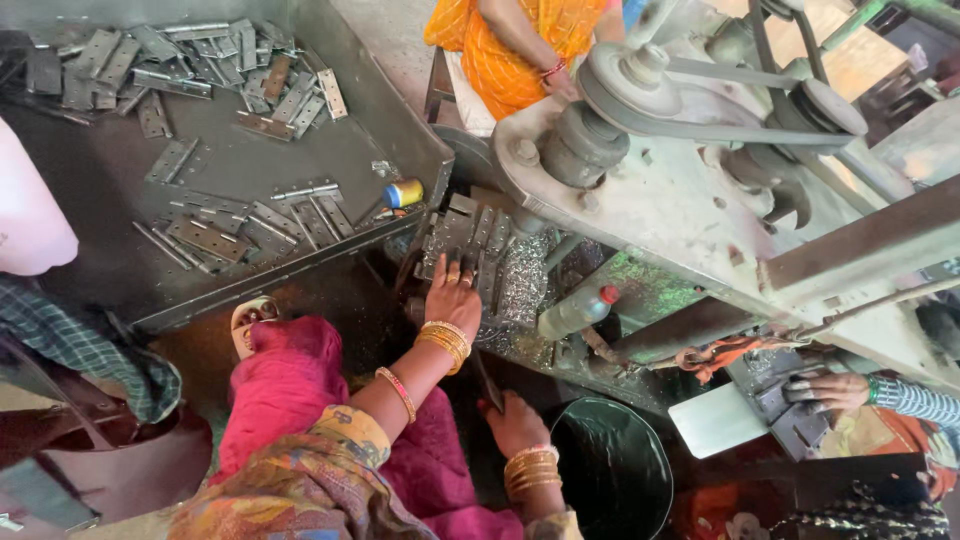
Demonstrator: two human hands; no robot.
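- Grey-painted steel machine (700, 190), belt (740, 72) running bare over open pulleys (640, 85): likely danger of a sleeve, a loose cloth or a bangle getting drawn in, since no guard shows and a co-worker's hand (560, 85) rests just beside the big pulley.
- Sheet-metal tray (100, 200) at upper left, heaped with loose hinge leaves (210, 240); well apart from both hands, little hazard there beyond sharp edges.
- Dark round bucket (610, 470) low down, just beside the right hand; easy to knock.
- Stack of hinge leaves (470, 232) on the machine bed, leaning in rows; could slide or topple if pushed sideways, pinching fingertips against the frame.
- Bright metal swarf (522, 285) right next to that stack: cuts to bare skin probable if brushed.
- Plastic bottle with a red cap (575, 312) lying tilted near the swarf; may roll.
- Left hand (452, 290): fingers apart and laid flat, palm down, touching the lower end of the hinge stack, gripping nothing.
- Right hand (515, 420): fingers curled inward, close to a thin dark strip (488, 382); impossible to tell whether clasped around it or merely beside it.
- Another co-worker's hand (835, 390) at far right, on a separate grey block, well apart.
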